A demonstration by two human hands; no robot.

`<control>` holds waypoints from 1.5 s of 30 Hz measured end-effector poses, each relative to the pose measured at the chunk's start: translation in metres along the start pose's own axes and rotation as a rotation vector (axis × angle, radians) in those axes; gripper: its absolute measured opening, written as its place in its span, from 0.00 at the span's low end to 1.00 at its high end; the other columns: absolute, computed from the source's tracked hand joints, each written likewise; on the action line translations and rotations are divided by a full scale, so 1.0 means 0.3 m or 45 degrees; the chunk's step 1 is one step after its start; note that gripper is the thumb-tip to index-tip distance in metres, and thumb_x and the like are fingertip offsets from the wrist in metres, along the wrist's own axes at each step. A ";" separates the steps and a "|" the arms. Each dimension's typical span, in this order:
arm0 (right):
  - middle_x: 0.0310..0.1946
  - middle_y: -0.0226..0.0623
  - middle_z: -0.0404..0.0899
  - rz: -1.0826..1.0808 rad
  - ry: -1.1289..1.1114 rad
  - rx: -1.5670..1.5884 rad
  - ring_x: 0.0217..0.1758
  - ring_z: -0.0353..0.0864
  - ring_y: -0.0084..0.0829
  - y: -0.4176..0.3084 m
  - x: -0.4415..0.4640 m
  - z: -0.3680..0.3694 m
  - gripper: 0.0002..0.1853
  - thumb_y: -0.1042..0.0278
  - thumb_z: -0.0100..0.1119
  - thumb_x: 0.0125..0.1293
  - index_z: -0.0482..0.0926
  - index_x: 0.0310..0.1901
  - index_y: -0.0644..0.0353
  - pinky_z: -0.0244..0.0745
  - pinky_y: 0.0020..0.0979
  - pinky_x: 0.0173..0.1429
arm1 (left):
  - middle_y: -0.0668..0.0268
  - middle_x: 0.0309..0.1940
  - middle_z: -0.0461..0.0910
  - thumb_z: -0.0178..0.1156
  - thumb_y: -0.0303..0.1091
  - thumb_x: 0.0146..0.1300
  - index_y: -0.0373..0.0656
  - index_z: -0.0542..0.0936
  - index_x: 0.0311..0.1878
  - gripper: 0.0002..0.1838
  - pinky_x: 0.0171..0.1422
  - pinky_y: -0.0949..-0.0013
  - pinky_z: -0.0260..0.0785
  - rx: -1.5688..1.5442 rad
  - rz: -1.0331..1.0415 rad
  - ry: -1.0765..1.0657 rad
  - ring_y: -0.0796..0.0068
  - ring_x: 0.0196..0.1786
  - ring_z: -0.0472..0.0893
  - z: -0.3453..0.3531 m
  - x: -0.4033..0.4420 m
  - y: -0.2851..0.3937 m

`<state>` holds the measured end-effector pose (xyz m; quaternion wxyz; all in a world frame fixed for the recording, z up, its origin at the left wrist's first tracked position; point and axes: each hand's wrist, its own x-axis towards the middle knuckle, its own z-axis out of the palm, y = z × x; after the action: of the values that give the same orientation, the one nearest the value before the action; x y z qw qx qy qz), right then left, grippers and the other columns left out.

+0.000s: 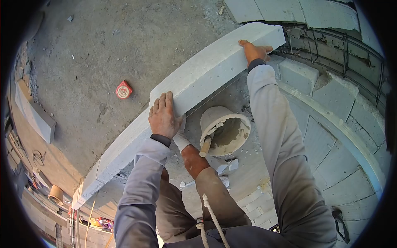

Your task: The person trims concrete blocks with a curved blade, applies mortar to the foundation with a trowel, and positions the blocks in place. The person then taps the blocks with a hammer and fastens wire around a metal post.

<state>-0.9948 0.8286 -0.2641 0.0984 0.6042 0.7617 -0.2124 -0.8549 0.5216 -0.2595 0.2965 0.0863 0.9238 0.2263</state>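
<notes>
Left hand [162, 120]: fingers together on concrete block [215, 70]
Right hand [256, 53]: thumb spread from fingers, far end
Mortar bucket [244, 138]: nearby (wooden handle [205, 146] inside)

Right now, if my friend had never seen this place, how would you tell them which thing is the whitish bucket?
Find the long pale block under the person's left hand and right hand. Just on the person's side of it sits the whitish bucket. Unlike the block, it's round and hollow, with a handle sticking out over its rim.
</notes>
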 end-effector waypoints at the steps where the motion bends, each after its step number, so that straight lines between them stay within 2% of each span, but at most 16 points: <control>1: 0.65 0.69 0.53 -0.014 0.008 -0.012 0.64 0.69 0.58 -0.007 -0.007 -0.006 0.66 0.54 0.75 0.48 0.31 0.72 0.74 0.67 0.39 0.69 | 0.55 0.65 0.70 0.77 0.36 0.38 0.44 0.64 0.67 0.49 0.69 0.56 0.65 0.012 -0.002 0.021 0.55 0.67 0.71 0.003 -0.006 0.004; 12: 0.62 0.66 0.59 0.060 -0.025 -0.047 0.64 0.69 0.56 -0.072 -0.006 -0.033 0.67 0.47 0.75 0.46 0.34 0.71 0.74 0.65 0.38 0.70 | 0.56 0.63 0.73 0.75 0.35 0.39 0.44 0.65 0.67 0.47 0.66 0.54 0.67 0.004 0.049 0.011 0.54 0.64 0.74 -0.108 0.047 0.003; 15: 0.62 0.64 0.64 0.065 0.020 -0.027 0.58 0.77 0.51 -0.068 0.018 0.007 0.60 0.54 0.75 0.47 0.41 0.70 0.71 0.75 0.38 0.62 | 0.57 0.62 0.73 0.75 0.34 0.39 0.45 0.66 0.66 0.46 0.66 0.54 0.68 0.048 0.077 0.053 0.54 0.63 0.74 -0.167 0.063 -0.020; 17: 0.61 0.63 0.64 0.112 0.002 0.035 0.58 0.76 0.52 -0.050 0.006 0.029 0.60 0.55 0.75 0.47 0.41 0.70 0.72 0.74 0.39 0.62 | 0.57 0.63 0.73 0.74 0.34 0.39 0.45 0.66 0.66 0.46 0.66 0.54 0.68 0.109 0.097 0.086 0.55 0.63 0.74 -0.223 0.046 -0.042; 19: 0.61 0.63 0.63 0.137 -0.025 0.090 0.60 0.74 0.53 -0.058 -0.082 0.011 0.60 0.56 0.76 0.47 0.41 0.69 0.72 0.73 0.40 0.64 | 0.55 0.63 0.72 0.73 0.32 0.39 0.43 0.65 0.66 0.46 0.67 0.54 0.66 0.148 0.121 0.126 0.53 0.64 0.73 -0.269 0.007 -0.081; 21: 0.61 0.70 0.59 0.127 -0.085 0.189 0.64 0.67 0.61 -0.056 -0.223 -0.025 0.62 0.52 0.75 0.47 0.37 0.69 0.74 0.62 0.45 0.72 | 0.54 0.63 0.71 0.73 0.30 0.38 0.43 0.65 0.67 0.46 0.67 0.53 0.65 0.200 0.132 0.164 0.52 0.65 0.71 -0.315 -0.062 -0.118; 23: 0.60 0.71 0.58 0.037 -0.081 0.427 0.63 0.67 0.63 0.012 -0.288 0.020 0.59 0.56 0.74 0.48 0.38 0.67 0.73 0.63 0.46 0.71 | 0.54 0.63 0.71 0.72 0.29 0.38 0.42 0.65 0.67 0.46 0.68 0.54 0.62 0.212 0.112 0.189 0.53 0.66 0.70 -0.363 -0.164 -0.144; 25: 0.63 0.67 0.58 -0.007 -0.145 0.577 0.68 0.62 0.57 0.015 -0.450 -0.044 0.60 0.64 0.76 0.47 0.38 0.69 0.75 0.58 0.45 0.73 | 0.55 0.63 0.69 0.71 0.28 0.38 0.45 0.65 0.67 0.47 0.69 0.52 0.58 0.240 0.025 0.195 0.53 0.67 0.67 -0.399 -0.287 -0.161; 27: 0.62 0.66 0.58 -0.083 -0.153 0.611 0.67 0.62 0.56 0.040 -0.593 -0.100 0.60 0.64 0.75 0.47 0.36 0.69 0.76 0.59 0.45 0.72 | 0.55 0.64 0.68 0.72 0.29 0.36 0.45 0.64 0.67 0.48 0.70 0.49 0.55 0.248 -0.066 0.205 0.51 0.68 0.65 -0.413 -0.414 -0.189; 29: 0.63 0.70 0.52 -0.156 -0.185 0.610 0.68 0.58 0.62 0.098 -0.701 -0.145 0.61 0.60 0.73 0.48 0.35 0.69 0.74 0.59 0.49 0.71 | 0.53 0.64 0.66 0.73 0.30 0.35 0.45 0.63 0.69 0.50 0.70 0.49 0.54 0.230 -0.102 0.182 0.49 0.68 0.64 -0.442 -0.545 -0.196; 30: 0.63 0.72 0.50 -0.196 -0.192 0.611 0.69 0.56 0.65 0.121 -0.749 -0.172 0.61 0.59 0.73 0.49 0.34 0.69 0.74 0.59 0.50 0.70 | 0.53 0.63 0.66 0.73 0.31 0.35 0.46 0.63 0.69 0.51 0.70 0.48 0.54 0.212 -0.125 0.153 0.49 0.67 0.64 -0.460 -0.602 -0.187; 37: 0.65 0.68 0.50 -0.380 0.010 0.540 0.71 0.53 0.62 0.190 -1.121 -0.536 0.61 0.61 0.73 0.48 0.34 0.70 0.71 0.53 0.52 0.73 | 0.51 0.62 0.66 0.77 0.38 0.37 0.48 0.61 0.72 0.55 0.68 0.47 0.52 0.002 -0.076 0.149 0.49 0.66 0.65 -0.456 -0.969 -0.154; 39: 0.65 0.68 0.49 -0.440 0.120 0.532 0.71 0.53 0.62 0.235 -1.225 -0.668 0.61 0.61 0.74 0.48 0.34 0.71 0.71 0.52 0.53 0.73 | 0.49 0.62 0.66 0.79 0.44 0.37 0.44 0.58 0.74 0.59 0.69 0.48 0.54 -0.053 0.002 0.044 0.48 0.66 0.65 -0.472 -1.025 -0.169; 43: 0.67 0.69 0.49 -0.675 0.324 0.590 0.71 0.53 0.63 0.331 -1.422 -0.918 0.62 0.65 0.75 0.46 0.34 0.70 0.71 0.53 0.52 0.73 | 0.44 0.68 0.63 0.81 0.52 0.37 0.37 0.52 0.75 0.66 0.74 0.52 0.53 -0.559 0.164 -0.046 0.47 0.71 0.63 -0.615 -0.933 -0.105; 44: 0.66 0.69 0.49 -0.805 0.450 0.485 0.70 0.56 0.63 0.364 -1.449 -0.970 0.62 0.66 0.76 0.46 0.35 0.70 0.73 0.55 0.52 0.72 | 0.43 0.73 0.55 0.78 0.61 0.39 0.33 0.48 0.76 0.69 0.78 0.55 0.49 -0.694 0.210 -0.127 0.49 0.76 0.56 -0.607 -0.851 -0.111; 45: 0.66 0.69 0.50 -0.862 0.488 0.491 0.69 0.57 0.63 0.400 -1.478 -1.027 0.62 0.66 0.76 0.45 0.35 0.70 0.73 0.55 0.52 0.72 | 0.41 0.73 0.54 0.76 0.64 0.40 0.33 0.48 0.76 0.69 0.78 0.54 0.49 -0.882 0.270 -0.185 0.49 0.77 0.54 -0.635 -0.768 -0.061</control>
<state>-0.7356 0.5970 0.1659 -0.2345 0.3563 0.8678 -0.2550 -0.7808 0.3678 -0.0134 0.3477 0.0921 0.7549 0.5484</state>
